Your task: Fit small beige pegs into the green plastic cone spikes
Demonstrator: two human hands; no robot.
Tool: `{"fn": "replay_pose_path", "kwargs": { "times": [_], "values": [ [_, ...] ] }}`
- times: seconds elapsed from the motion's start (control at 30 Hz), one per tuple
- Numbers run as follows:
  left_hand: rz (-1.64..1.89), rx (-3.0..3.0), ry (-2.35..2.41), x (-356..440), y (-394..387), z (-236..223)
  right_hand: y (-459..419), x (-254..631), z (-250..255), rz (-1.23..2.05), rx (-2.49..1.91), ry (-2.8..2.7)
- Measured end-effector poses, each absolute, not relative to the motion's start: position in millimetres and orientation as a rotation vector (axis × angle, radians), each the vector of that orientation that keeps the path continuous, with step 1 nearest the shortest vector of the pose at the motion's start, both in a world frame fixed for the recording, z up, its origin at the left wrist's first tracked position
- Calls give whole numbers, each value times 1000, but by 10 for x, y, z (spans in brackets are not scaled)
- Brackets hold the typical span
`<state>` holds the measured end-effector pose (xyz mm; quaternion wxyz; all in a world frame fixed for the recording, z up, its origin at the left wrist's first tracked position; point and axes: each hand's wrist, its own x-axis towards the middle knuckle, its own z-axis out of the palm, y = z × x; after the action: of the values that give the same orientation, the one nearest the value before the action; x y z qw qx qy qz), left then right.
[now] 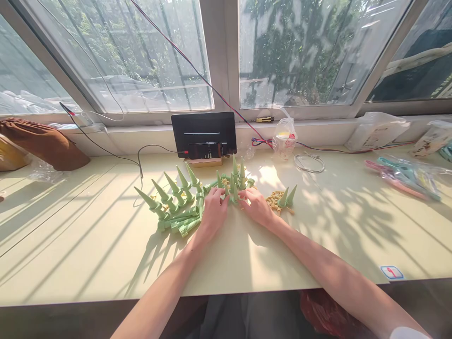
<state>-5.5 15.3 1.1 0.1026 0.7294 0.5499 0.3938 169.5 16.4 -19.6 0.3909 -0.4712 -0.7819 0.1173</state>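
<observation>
L hand [214, 209]: fingers curled, partly closed, tips at the L side of the ctr cone cluster [232, 183]; can't tell if they grip a pc.
R hand [257, 206]: fingers bent in from the R, tips at the same cluster's R side; grip unclear too.
Ctr cone cluster: lt-green spikes, upright, btwn the two sets of fingertips & just beyond; front pcs partly hidden.
Spiked row: green collared stakes [172, 182], tilted L, standing L of L hand.
Tube pile: green tubes [183, 218], lying just L of L wrist, on near side of row.
Peg pile: small tan pegs [273, 200], just R of R hand; 2 green cones [283, 199] upright beside.
Back of surface [106, 263]: dark tablet [203, 127], cabled phone [205, 150] in front; bagged cup [284, 138] to R.
</observation>
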Motion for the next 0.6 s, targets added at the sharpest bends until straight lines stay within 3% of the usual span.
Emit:
{"fn": "replay_pose_path", "kwargs": {
  "times": [0.6],
  "values": [
    [1233,2070,1583,11,-17,185,-62,1773,-79,292,-1138,-2090]
  ]
}}
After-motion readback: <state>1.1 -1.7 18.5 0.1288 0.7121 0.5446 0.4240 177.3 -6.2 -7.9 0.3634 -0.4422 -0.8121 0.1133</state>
